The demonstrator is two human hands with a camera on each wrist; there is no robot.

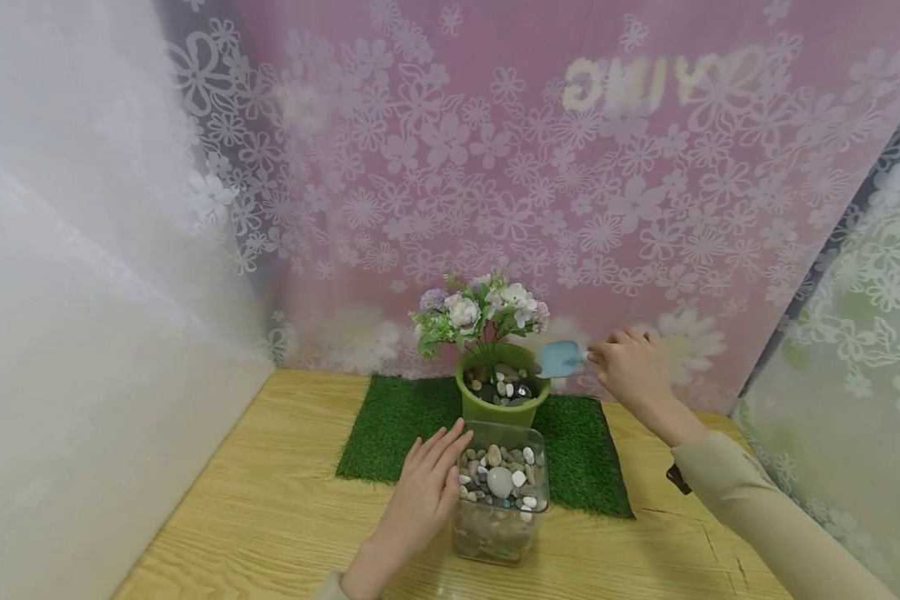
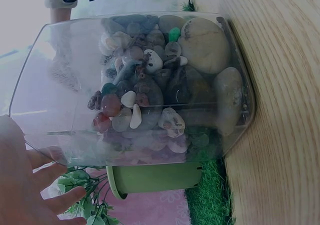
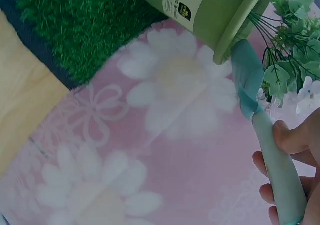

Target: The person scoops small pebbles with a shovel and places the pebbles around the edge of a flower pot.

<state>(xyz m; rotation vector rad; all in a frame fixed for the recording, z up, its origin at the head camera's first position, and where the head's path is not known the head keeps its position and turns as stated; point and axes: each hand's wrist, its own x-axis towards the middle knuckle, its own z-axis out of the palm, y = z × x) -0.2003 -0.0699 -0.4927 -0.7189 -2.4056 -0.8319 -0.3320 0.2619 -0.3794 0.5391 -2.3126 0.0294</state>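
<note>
My right hand [image 1: 633,371] grips the pale handle [image 3: 279,170] of a small blue trowel [image 1: 560,359]. The trowel's blade tip overlaps the rim of a green flowerpot [image 3: 220,15] in the right wrist view. Stones lie inside the pot around the stems of artificial flowers [image 1: 480,308] in white, pink and purple. In front of the pot stands a clear plastic container [image 1: 501,546] holding pebbles [image 1: 499,482] of many sizes. My left hand [image 1: 423,483] rests at its left rim, fingers extended, as the left wrist view also shows.
Pot and container stand on or against a green artificial grass mat [image 1: 397,417] on a wooden table [image 1: 285,500]. A pink flowered curtain [image 1: 450,167] hangs close behind the pot. White sheeting [image 1: 105,292] walls the left, and patterned fabric [image 1: 870,333] the right.
</note>
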